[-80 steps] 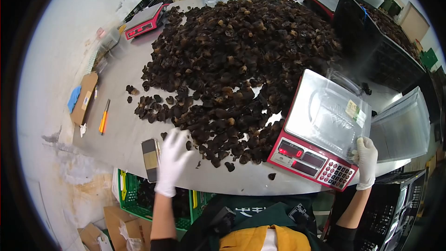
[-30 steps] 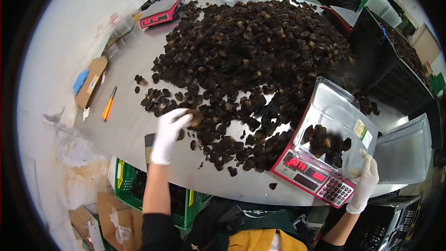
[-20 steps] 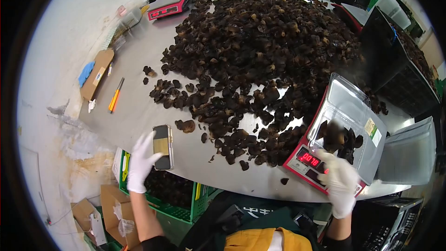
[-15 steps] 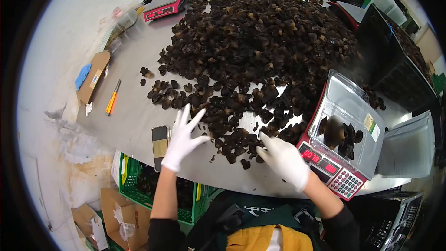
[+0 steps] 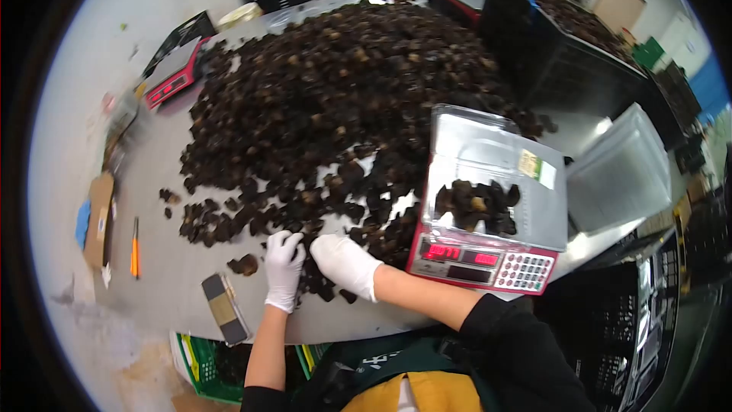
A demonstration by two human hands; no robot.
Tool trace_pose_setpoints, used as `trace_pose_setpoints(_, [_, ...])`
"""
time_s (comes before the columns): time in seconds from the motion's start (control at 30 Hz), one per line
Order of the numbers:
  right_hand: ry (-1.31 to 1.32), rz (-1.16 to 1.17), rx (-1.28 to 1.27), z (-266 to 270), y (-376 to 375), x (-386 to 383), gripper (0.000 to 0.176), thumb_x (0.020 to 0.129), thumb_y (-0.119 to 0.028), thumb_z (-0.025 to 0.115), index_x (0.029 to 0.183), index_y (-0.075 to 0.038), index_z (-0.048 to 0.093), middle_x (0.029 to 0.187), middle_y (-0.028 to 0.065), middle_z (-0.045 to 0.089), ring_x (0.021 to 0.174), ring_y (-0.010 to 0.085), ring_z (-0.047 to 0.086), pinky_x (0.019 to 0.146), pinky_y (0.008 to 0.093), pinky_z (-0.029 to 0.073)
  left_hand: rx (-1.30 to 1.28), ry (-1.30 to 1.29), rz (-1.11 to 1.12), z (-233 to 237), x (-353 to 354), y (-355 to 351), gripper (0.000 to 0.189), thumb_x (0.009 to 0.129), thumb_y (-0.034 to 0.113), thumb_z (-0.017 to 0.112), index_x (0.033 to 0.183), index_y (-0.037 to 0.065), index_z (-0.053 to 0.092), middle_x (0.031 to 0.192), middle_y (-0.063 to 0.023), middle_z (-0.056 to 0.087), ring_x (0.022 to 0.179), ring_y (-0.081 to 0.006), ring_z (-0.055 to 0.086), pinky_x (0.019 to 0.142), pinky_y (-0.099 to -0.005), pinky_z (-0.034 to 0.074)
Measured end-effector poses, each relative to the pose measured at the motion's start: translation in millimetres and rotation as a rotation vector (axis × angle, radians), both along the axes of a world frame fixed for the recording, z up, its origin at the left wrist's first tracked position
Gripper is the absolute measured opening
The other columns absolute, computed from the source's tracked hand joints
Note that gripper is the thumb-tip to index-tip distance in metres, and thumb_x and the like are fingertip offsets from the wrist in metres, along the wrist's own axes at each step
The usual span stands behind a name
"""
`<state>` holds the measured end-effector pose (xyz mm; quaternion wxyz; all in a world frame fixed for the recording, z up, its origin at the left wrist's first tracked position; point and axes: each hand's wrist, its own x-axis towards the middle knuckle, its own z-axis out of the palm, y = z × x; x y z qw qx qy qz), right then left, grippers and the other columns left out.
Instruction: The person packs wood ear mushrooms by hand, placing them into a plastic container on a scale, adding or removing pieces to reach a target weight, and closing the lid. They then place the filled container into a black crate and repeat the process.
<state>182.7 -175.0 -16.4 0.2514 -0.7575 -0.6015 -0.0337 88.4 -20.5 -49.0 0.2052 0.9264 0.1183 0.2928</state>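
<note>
Close together, both white-gloved hands work at the near edge of the heap of dark pieces point(image 5: 328, 91), which covers much of the metal surface point(image 5: 164, 259). Fingers of the left hand point(image 5: 284, 263) bend inward among loose pieces; whether they are clamped on one, I cannot tell. The right hand point(image 5: 341, 263) lies just beside it, fingertips unclear, so its grip cannot be told either.

Hemming the right side is a red scale point(image 5: 522, 271) with lit digits, carrying a clear tray point(image 5: 496, 156) partly filled with the same pieces; the right forearm passes along its near edge. Beyond it lean clear tubs point(image 5: 621, 172), and a tall black crate point(image 5: 564, 61) blocks the far right. To the left, a phone point(image 5: 225, 309) and one separate piece point(image 5: 245, 265) lie near the left hand. Farther out are an orange-handled tool point(image 5: 135, 253), cardboard point(image 5: 97, 221) and a second scale point(image 5: 174, 76).
</note>
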Motion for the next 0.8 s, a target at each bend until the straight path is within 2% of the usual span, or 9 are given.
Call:
trace_pose_setpoints(0.13, [0.189, -0.13, 0.114, 109, -67, 13, 0.012, 0.078, -0.003, 0.054, 0.089, 0.001, 0.054, 0.082, 0.0163, 0.056, 0.077, 0.0306, 0.06, 0.068, 0.0372, 0.049, -0.255, -0.054, 0.024, 16, 10, 4, 0.015, 0.076, -0.003, 0.064, 0.09, 0.001, 0.065, 0.089, -0.0113, 0.061, 0.084, -0.0252, 0.061, 0.078, -0.0325, 0.049])
trace_pose_setpoints(0.17, [0.169, -0.19, 0.13, 122, -90, 20, 0.016, 0.077, -0.003, 0.056, 0.093, 0.002, 0.053, 0.082, 0.0151, 0.055, 0.078, 0.0304, 0.059, 0.069, 0.0373, 0.049, -0.295, -0.063, 0.026, 25, 15, 4, 0.014, 0.077, -0.003, 0.064, 0.091, 0.0, 0.065, 0.089, -0.0107, 0.062, 0.084, -0.0232, 0.062, 0.078, -0.031, 0.049])
trace_pose_setpoints(0.2, [-0.08, -0.293, 0.172, 120, -114, 28, 0.019, 0.078, -0.004, 0.057, 0.096, 0.001, 0.052, 0.082, 0.0135, 0.055, 0.077, 0.0295, 0.057, 0.066, 0.038, 0.049, -0.362, -0.074, 0.039, 37, 22, -2, 0.014, 0.078, -0.004, 0.062, 0.091, -0.001, 0.065, 0.09, -0.0091, 0.064, 0.085, -0.0199, 0.062, 0.079, -0.0286, 0.049])
trace_pose_setpoints(0.23, [0.002, -0.377, 0.121, 140, -141, 36, 0.021, 0.08, -0.004, 0.058, 0.099, -0.001, 0.051, 0.084, 0.0122, 0.054, 0.078, 0.0287, 0.057, 0.064, 0.0394, 0.049, -0.404, -0.069, 0.023, 58, 31, -15, 0.015, 0.078, -0.004, 0.062, 0.093, -0.001, 0.066, 0.091, -0.0086, 0.064, 0.085, -0.0189, 0.063, 0.079, -0.028, 0.049])
trace_pose_setpoints(0.3, [-0.009, -0.627, 0.095, 146, -177, 52, 0.015, 0.088, -0.01, 0.059, 0.098, -0.002, 0.052, 0.079, 0.0131, 0.055, 0.074, 0.0305, 0.057, 0.063, 0.0418, 0.047, -0.433, -0.103, -0.118, 98, 55, -48, 0.016, 0.078, -0.005, 0.063, 0.093, 0.0, 0.067, 0.091, -0.009, 0.064, 0.085, -0.0197, 0.063, 0.077, -0.0287, 0.05])
trace_pose_setpoints(0.43, [0.014, -0.646, -0.057, 136, -223, 68, 0.033, 0.09, -0.022, 0.063, 0.113, 0.001, 0.054, 0.079, 0.0162, 0.058, 0.074, 0.0335, 0.06, 0.066, 0.0419, 0.048, -0.445, -0.166, -0.503, 153, 106, -136, 0.015, 0.08, 0.0, 0.066, 0.095, 0.004, 0.068, 0.095, -0.0103, 0.064, 0.087, -0.0237, 0.063, 0.077, -0.0305, 0.051])
trace_pose_setpoints(0.57, [-0.02, -0.811, 0.073, 122, -251, 69, 0.04, 0.09, -0.022, 0.064, 0.122, 0.0, 0.055, 0.082, 0.0173, 0.062, 0.075, 0.0344, 0.062, 0.067, 0.0427, 0.049, -0.104, 0.158, -0.792, 158, 146, -193, 0.036, 0.077, 0.016, 0.075, 0.111, 0.01, 0.065, 0.113, -0.0093, 0.059, 0.104, -0.0265, 0.059, 0.084, -0.0346, 0.052])
trace_pose_setpoints(0.6, [-0.002, -0.844, 0.138, 117, -257, 67, 0.04, 0.09, -0.022, 0.064, 0.122, 0.0, 0.055, 0.084, 0.0172, 0.063, 0.076, 0.0347, 0.063, 0.067, 0.043, 0.049, 0.062, 0.258, -0.795, 160, 150, -200, 0.051, 0.073, 0.024, 0.077, 0.121, 0.015, 0.061, 0.127, -0.0079, 0.055, 0.111, -0.0269, 0.055, 0.087, -0.0364, 0.052])
trace_pose_setpoints(0.8, [0.34, -1.078, 0.068, 112, -273, 53, 0.056, 0.088, -0.028, 0.067, 0.134, -0.001, 0.05, 0.104, 0.0229, 0.066, 0.09, 0.0355, 0.066, 0.079, 0.0399, 0.052, 0.122, 0.177, -0.767, 189, 135, -190, 0.059, 0.068, 0.029, 0.078, 0.124, 0.017, 0.063, 0.139, -0.0084, 0.051, 0.115, -0.031, 0.053, 0.091, -0.0403, 0.049])
